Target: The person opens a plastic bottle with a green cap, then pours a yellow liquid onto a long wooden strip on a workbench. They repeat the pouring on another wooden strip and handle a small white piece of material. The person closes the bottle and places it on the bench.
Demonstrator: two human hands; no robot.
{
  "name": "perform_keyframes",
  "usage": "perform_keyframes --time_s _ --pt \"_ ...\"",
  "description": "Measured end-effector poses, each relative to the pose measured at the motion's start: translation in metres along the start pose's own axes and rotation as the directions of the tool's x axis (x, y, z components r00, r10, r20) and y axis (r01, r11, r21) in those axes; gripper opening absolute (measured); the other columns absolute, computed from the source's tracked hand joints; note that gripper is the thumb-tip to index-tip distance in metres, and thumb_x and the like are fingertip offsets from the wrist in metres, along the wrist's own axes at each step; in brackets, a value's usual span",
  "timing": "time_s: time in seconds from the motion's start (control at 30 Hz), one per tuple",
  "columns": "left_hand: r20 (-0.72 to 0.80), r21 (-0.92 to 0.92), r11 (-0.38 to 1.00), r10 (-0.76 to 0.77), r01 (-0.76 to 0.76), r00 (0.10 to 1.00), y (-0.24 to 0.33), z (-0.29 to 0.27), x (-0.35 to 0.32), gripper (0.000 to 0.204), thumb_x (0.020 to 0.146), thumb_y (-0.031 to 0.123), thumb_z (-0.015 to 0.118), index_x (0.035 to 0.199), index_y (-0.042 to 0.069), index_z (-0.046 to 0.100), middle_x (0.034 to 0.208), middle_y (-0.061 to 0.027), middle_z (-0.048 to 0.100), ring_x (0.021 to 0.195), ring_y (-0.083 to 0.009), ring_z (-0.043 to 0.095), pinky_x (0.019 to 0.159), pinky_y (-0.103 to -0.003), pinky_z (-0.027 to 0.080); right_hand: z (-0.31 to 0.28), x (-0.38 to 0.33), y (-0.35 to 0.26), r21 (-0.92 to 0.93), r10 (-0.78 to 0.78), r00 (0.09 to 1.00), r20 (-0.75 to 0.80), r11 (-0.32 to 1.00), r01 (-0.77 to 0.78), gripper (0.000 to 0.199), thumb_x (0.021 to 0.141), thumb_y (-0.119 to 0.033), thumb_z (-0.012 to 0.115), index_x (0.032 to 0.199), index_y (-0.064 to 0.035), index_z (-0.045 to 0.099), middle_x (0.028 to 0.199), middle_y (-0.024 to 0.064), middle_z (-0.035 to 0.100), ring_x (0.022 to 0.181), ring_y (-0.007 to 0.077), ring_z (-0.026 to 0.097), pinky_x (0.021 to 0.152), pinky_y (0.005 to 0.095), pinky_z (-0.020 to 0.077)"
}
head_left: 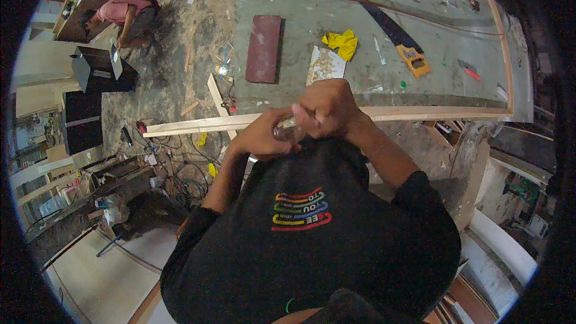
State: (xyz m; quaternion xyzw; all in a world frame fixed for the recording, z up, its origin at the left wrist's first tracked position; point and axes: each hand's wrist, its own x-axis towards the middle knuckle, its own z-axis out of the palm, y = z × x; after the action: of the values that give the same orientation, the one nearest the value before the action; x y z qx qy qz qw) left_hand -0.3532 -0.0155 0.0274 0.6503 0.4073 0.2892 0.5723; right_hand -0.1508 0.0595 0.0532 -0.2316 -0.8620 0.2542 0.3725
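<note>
Both my hands are together in front of my chest, at the near edge of the worktable (372,93). My left hand (259,135) is wrapped round a small, shiny, see-through thing (287,127) that looks like a little jar or bottle; most of it is hidden by the fingers. Right against it, my right hand (331,103) is closed in a fist, and what its fingers grip cannot be made out. Just beyond the hands lie a white, brown-stained sheet (327,67) and a crumpled yellow cloth (342,44).
A dark red board (263,48), a handsaw (393,36) with a yellow handle and a red-handled tool (471,72) lie on the table. Long wooden strips (198,126) edge it. Cables (186,180) clutter the floor at left. A person (123,15) bends over at far left.
</note>
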Motion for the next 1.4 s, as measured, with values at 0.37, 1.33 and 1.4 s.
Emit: perform_keyframes --time_s 0.37,1.33,1.4 --pt "-0.123 -0.076 0.983 -0.177 0.168 0.977 -0.054 -0.012 -0.005 0.074 0.069 0.022 0.088 0.131 0.000 0.056 0.121 -0.0122 0.066 0.118 -0.0242 0.062 0.100 -0.037 0.049 -0.026 -0.040 0.082 0.412 0.477 0.878 0.044 0.792 -0.451 0.051 0.101 -0.055 0.051 0.094 -0.0054 0.055 0.082 0.0034 0.055 0.073 0.0132 0.054 0.063 0.0317 0.0433" --pt "-0.335 0.008 0.980 -0.186 0.200 0.924 -0.012 -0.013 -0.020 0.065 0.069 0.015 0.090 0.125 0.002 0.060 0.114 -0.0120 0.069 0.113 -0.0193 0.063 0.099 -0.035 0.049 -0.015 -0.138 0.216 -0.277 0.823 0.567 0.024 0.551 -0.788 0.056 0.083 -0.020 0.082 0.131 0.0008 0.063 0.094 0.0109 0.071 0.081 0.0163 0.066 0.076 0.0311 0.0549" --pt "-0.342 -0.018 0.981 -0.185 0.191 0.921 -0.008 -0.012 -0.020 0.064 0.069 0.015 0.090 0.124 0.002 0.061 0.113 -0.0117 0.069 0.113 -0.0189 0.063 0.099 -0.035 0.049 -0.017 -0.136 0.213 -0.314 0.810 0.586 0.004 0.557 -0.769 0.056 0.086 -0.029 0.078 0.132 -0.0022 0.063 0.108 0.0150 0.069 0.099 0.0260 0.065 0.089 0.0394 0.0517"
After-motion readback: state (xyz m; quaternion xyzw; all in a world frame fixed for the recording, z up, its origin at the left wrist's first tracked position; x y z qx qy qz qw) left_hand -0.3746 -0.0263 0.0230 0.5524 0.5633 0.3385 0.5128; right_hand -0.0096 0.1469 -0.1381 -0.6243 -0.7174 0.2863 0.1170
